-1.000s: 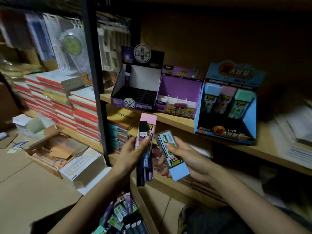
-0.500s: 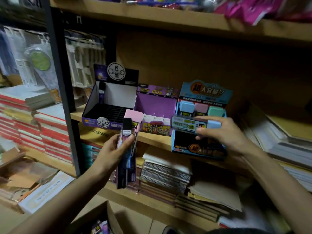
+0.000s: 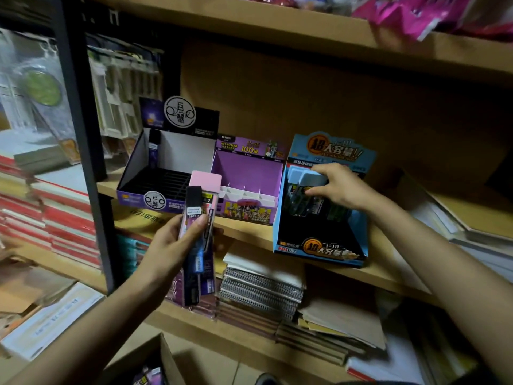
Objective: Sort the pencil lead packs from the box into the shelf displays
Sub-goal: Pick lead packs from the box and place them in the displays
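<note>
Blue cardboard display (image 3: 319,245) stands at the right of the wooden shelf (image 3: 249,232). Your right hand (image 3: 340,188) is inside it, thumb and fingers pinching a blue-capped lead pack (image 3: 311,179). Nearer and to the left, your left hand (image 3: 172,245) grips a black pack (image 3: 193,198) and a pink-capped pack (image 3: 206,180) together, upright.

ACCESS, centre frame: open gap between upper shelf board (image 3: 249,23) and display headers | black display (image 3: 133,200): tray open from above, one pack (image 3: 153,151) at rear left | purple display (image 3: 247,170): slots open | blue display (image 3: 319,247): rear row blocked by right hand (image 3: 340,190) gripping blue-capped pack (image 3: 308,177) | left hand (image 3: 169,245) with held packs (image 3: 198,218) fronts black and purple displays | left: dark upright post (image 3: 83,162) bars sideways entry
</note>
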`<state>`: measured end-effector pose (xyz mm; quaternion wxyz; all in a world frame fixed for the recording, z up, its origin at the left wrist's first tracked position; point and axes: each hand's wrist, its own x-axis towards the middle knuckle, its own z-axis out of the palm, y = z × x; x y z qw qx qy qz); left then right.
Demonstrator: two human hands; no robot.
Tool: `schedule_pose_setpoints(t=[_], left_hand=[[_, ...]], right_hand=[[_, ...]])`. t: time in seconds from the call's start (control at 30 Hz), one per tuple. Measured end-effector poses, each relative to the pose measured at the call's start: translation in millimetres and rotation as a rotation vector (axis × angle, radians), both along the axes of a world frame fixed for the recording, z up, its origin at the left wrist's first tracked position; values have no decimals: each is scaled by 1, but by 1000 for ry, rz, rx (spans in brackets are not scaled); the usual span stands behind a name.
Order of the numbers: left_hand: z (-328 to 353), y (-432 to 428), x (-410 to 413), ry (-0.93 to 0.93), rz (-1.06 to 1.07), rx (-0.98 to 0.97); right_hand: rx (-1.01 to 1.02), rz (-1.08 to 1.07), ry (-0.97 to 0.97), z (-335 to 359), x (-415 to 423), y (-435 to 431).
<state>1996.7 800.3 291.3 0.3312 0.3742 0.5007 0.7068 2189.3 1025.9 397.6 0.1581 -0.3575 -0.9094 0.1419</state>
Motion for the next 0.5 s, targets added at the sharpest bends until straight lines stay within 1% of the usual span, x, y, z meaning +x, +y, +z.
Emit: schedule_pose_setpoints(t=[0.1, 0.23, 0.27, 0.37, 0.5], left_hand=[[-3, -1, -2, 0, -21, -17], [-7, 1, 1, -13, -38, -29], [-8, 2, 1, -22, -45, -32], [-10, 4, 1, -54, -48, -28], [-11, 6, 1, -69, -60, -20]], right_hand=[[-56, 33, -62, 9, -8, 4], [49, -26, 8, -4, -21, 2], [49, -36, 24, -9, -22, 1], [-109, -77, 144, -19, -17, 0], [-181, -177, 357, -35, -12, -5]])
